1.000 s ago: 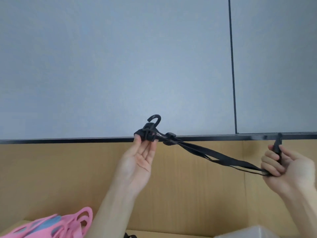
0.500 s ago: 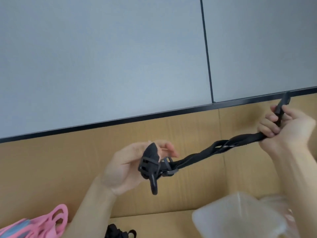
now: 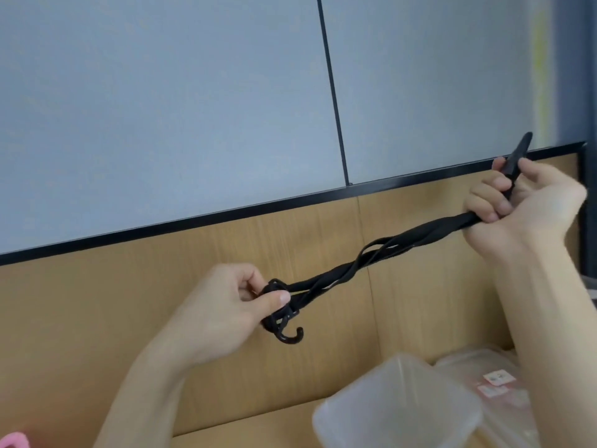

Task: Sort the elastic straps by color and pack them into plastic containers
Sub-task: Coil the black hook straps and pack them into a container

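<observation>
A black elastic strap [image 3: 365, 258] with plastic hooks stretches, twisted, between both hands in mid-air. My left hand [image 3: 223, 313] pinches its lower end, thumb pressed over the buckle, and a black hook [image 3: 289, 337] hangs just below the fingers. My right hand [image 3: 520, 210], higher at the right, grips the other end, whose hook tip [image 3: 520, 153] sticks up above the fist. A clear plastic container [image 3: 397, 405] sits below at the bottom right. A bit of a pink strap [image 3: 14, 441] shows at the bottom left corner.
More clear plastic containers or lids with small labels [image 3: 491, 379] lie behind the near one at the right. A wooden panel [image 3: 97, 312] backs the desk, with a grey wall above it.
The camera view has swung further right and down. My left hand has closed its thumb over the buckle, and the strap has twisted more. My right hand keeps its grip, staying higher than the left.
</observation>
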Motion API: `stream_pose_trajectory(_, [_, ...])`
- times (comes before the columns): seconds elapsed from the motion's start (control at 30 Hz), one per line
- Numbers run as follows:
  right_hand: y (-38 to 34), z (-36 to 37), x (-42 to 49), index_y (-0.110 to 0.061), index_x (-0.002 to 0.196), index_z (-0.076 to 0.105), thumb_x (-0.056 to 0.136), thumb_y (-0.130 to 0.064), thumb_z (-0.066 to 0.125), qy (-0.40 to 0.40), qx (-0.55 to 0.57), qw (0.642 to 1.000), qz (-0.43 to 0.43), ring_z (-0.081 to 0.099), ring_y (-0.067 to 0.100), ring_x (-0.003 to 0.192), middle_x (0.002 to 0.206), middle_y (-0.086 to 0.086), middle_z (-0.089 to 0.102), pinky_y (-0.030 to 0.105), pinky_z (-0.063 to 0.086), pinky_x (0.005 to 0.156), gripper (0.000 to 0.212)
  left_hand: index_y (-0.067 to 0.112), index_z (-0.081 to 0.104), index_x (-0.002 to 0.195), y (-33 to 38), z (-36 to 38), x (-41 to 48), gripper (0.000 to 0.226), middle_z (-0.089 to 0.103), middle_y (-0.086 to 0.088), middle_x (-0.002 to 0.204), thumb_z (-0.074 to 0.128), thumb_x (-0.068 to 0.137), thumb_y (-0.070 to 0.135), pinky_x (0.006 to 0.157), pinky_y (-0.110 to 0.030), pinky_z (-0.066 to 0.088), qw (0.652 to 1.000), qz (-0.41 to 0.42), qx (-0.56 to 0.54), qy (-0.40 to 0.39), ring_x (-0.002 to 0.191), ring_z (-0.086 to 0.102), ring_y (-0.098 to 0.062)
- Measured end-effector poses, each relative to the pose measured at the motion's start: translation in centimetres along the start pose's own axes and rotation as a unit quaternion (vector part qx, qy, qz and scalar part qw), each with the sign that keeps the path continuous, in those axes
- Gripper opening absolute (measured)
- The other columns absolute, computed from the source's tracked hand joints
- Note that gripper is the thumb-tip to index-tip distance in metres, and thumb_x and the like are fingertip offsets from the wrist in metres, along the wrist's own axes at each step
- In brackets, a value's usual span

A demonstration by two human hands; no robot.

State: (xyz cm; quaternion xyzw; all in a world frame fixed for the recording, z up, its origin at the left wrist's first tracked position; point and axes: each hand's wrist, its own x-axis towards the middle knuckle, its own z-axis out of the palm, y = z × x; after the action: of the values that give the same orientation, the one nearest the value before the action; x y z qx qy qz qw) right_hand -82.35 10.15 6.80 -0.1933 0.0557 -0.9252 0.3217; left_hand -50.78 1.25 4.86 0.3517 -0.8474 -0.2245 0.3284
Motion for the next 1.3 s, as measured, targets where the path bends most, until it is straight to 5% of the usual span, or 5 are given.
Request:
stream_pose_trajectory(0.3, [2.1, 3.9, -3.4, -0.009, 0.097, 0.055, 0.096, -0.018, 0.047, -0.104, 0.035, 0.984, 0.141, 0.023, 0.005, 0.041, 0.066, -0.009, 0.035, 0.018, 0.020, 0.035, 0.012, 0.026, 0.066, 0.078, -1.1, -0.9, 1.5, 0.015, 0.070, 0.025, 0.075, 0.080, 0.084, 0.030, 0.064, 0.002, 0.040, 0.897, 0.082, -0.075, 0.428, 0.077, 0.063, 0.019])
stream_pose_trajectory(0.53, [7.1, 7.2, -7.5, -0.009, 0.089, 0.061, 0.089, -0.021, 0.053, -0.269, -0.118, 0.896, 0.333, 0.017, 0.005, 0.038, 0.058, -0.005, 0.035, 0.016, 0.015, 0.031, 0.014, 0.025, 0.065, 0.083, -3.0, -4.0, 1.3, 0.014, 0.075, 0.010, 0.083, 0.077, 0.090, 0.028, 0.084, -0.025, 0.057, 0.781, 0.072, -0.277, 0.555, 0.089, 0.074, -0.007])
stream_pose_trajectory(0.77, [14.8, 5.6, -10.4, -0.008, 0.086, 0.066, 0.086, -0.017, 0.063, -0.343, -0.214, 0.779, 0.479, 0.026, 0.005, 0.034, 0.057, 0.001, 0.038, 0.017, 0.020, 0.030, 0.010, 0.004, 0.069, 0.094, -2.5, -5.7, 0.8, 0.017, 0.077, -0.013, 0.107, 0.068, 0.097, 0.020, 0.092, -0.036, 0.060, 0.685, 0.037, -0.568, 0.453, 0.107, 0.073, -0.029])
stream_pose_trajectory(1.03, [16.2, 3.5, -8.1, -0.009, 0.085, 0.060, 0.081, -0.021, 0.061, -0.231, -0.246, 0.857, 0.389, 0.020, 0.005, 0.034, 0.058, -0.002, 0.031, 0.016, 0.014, 0.028, 0.013, -0.002, 0.070, 0.098, -0.2, -5.3, 0.6, 0.022, 0.078, -0.013, 0.096, 0.068, 0.092, 0.019, 0.066, -0.029, 0.063, 0.589, 0.005, -0.772, 0.238, 0.091, 0.077, -0.027])
stream_pose_trajectory(1.3, [13.9, 2.6, -5.6, -0.010, 0.084, 0.062, 0.081, -0.025, 0.059, -0.179, -0.242, 0.915, 0.269, 0.018, 0.005, 0.034, 0.055, -0.004, 0.029, 0.017, 0.011, 0.030, 0.016, 0.016, 0.081, 0.080, -0.6, -3.7, 0.5, 0.022, 0.075, 0.000, 0.105, 0.068, 0.087, 0.031, 0.100, -0.040, 0.053, 0.705, 0.047, -0.705, 0.063, 0.096, 0.074, -0.017])
